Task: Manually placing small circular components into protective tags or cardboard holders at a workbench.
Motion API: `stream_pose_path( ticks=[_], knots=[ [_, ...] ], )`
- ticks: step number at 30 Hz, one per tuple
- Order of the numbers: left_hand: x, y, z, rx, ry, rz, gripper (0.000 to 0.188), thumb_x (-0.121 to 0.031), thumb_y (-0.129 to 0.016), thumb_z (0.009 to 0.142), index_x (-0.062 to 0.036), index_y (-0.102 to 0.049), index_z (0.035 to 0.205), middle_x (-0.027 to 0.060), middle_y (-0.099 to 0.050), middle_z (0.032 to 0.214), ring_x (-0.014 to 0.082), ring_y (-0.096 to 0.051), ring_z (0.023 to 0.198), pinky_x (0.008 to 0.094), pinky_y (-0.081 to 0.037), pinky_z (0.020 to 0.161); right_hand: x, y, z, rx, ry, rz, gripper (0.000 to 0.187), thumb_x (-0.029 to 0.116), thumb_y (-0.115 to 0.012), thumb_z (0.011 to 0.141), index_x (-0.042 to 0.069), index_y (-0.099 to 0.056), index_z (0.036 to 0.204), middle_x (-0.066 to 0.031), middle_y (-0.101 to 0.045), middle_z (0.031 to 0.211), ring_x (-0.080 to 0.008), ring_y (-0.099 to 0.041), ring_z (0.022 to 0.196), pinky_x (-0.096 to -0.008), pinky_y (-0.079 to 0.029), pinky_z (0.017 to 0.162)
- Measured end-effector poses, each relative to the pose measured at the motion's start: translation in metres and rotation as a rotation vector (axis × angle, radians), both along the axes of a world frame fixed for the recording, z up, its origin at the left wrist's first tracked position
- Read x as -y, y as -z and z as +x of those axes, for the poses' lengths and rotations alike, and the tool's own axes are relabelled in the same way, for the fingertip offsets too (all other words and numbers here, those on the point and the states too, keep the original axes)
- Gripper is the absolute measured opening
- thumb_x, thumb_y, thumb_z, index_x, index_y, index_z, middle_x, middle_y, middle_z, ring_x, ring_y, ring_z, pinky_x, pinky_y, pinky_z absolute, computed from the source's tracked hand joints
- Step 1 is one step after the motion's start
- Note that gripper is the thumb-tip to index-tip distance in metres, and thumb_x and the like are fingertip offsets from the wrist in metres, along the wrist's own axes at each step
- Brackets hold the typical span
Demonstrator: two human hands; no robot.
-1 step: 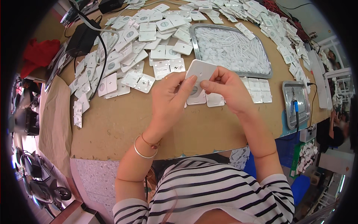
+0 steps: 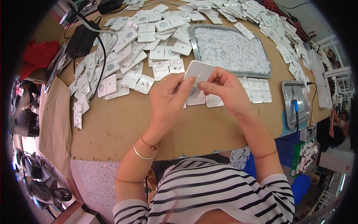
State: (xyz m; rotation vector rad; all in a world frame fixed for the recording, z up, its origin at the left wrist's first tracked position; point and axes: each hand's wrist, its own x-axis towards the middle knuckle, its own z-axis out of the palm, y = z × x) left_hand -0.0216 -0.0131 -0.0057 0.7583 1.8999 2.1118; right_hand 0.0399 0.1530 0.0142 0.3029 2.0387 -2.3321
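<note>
A white, square-panelled folding wireless charger (image 2: 200, 69) is held up over the near middle of the table. Its upper panel bears a small bolt mark, and a grey disc shows on the lower panel beneath my fingers. My left hand (image 2: 167, 98) grips its left side, thumb on the front face. On the right edge, my right hand (image 2: 232, 92) pinches with thumb and bent fingers; part of the charger is hidden behind them. Just under the hands lies another white panel (image 2: 214, 100). Several opened white panels (image 2: 256, 89) lie side by side to the right.
Behind my hands stands a metal tray (image 2: 231, 73) of small white parts. A large heap of white panels (image 2: 128, 48) fills the back left. To the right, a small metal tray (image 2: 305, 119) holds a blue-handled tool (image 2: 296, 106). A black cable (image 2: 104, 56) loops over the heap.
Hardly anything differs. My hands and the charger sit very slightly further left, and the charger's upper panel is tilted a little differently. The grip is the same.
</note>
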Motion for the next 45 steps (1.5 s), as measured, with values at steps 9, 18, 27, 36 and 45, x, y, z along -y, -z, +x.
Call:
stream_pose_path(
  ticks=[9,18,27,36,45],
  knots=[
    [0.007,-0.008,-0.009,0.302,-0.049,0.084,0.023,-0.015,-0.059,0.089,0.0049,-0.064,0.1,0.0011,-0.061,0.08,0.005,-0.049,0.069,0.0201,-0.04,0.063,-0.05,0.003,-0.035,-0.069,0.236,0.559,0.016,0.014,-0.061,0.086,0.001,-0.064,0.093,-0.0039,-0.064,0.083,-0.0106,-0.056,0.069,-0.0249,-0.047,0.066],
    [0.006,-0.008,-0.015,0.375,0.036,0.164,0.026,-0.017,-0.055,0.092,0.0046,-0.06,0.106,0.0029,-0.063,0.09,0.0068,-0.054,0.082,0.0217,-0.043,0.074,-0.1,0.02,-0.07,0.129,0.211,1.127,0.02,0.017,-0.069,0.074,0.005,-0.066,0.089,-0.0089,-0.064,0.086,-0.0174,-0.061,0.077,-0.0289,-0.049,0.067],
    [0.002,-0.012,-0.009,0.449,0.037,0.168,0.03,-0.025,-0.058,0.089,-0.0009,-0.05,0.105,0.0051,-0.057,0.098,0.0097,-0.053,0.089,0.0238,-0.043,0.079,-0.087,0.015,-0.053,-0.017,0.22,0.634,0.016,0.011,-0.061,0.079,0.002,-0.061,0.092,-0.0032,-0.06,0.082,-0.0099,-0.056,0.075,-0.0238,-0.045,0.066],
    [0.006,-0.012,-0.009,0.648,0.243,0.171,0.041,-0.025,-0.044,0.095,0.005,-0.044,0.122,0.0127,-0.058,0.107,0.0136,-0.054,0.079,0.0275,-0.046,0.07,-0.028,-0.01,-0.018,-0.247,0.007,0.184,0.015,0.01,-0.055,0.09,0.001,-0.06,0.102,-0.0024,-0.059,0.082,-0.0096,-0.054,0.075,-0.0236,-0.044,0.072],
    [0.004,-0.011,-0.007,0.666,0.365,0.219,0.043,-0.031,-0.037,0.098,0.006,-0.049,0.117,0.0157,-0.061,0.105,0.0233,-0.064,0.091,0.0307,-0.056,0.074,0.01,-0.022,-0.005,-0.183,0.061,0.259,0.015,0.005,-0.056,0.088,-0.001,-0.063,0.101,-0.0037,-0.062,0.083,-0.0096,-0.058,0.077,-0.0223,-0.046,0.073]
  ],
)
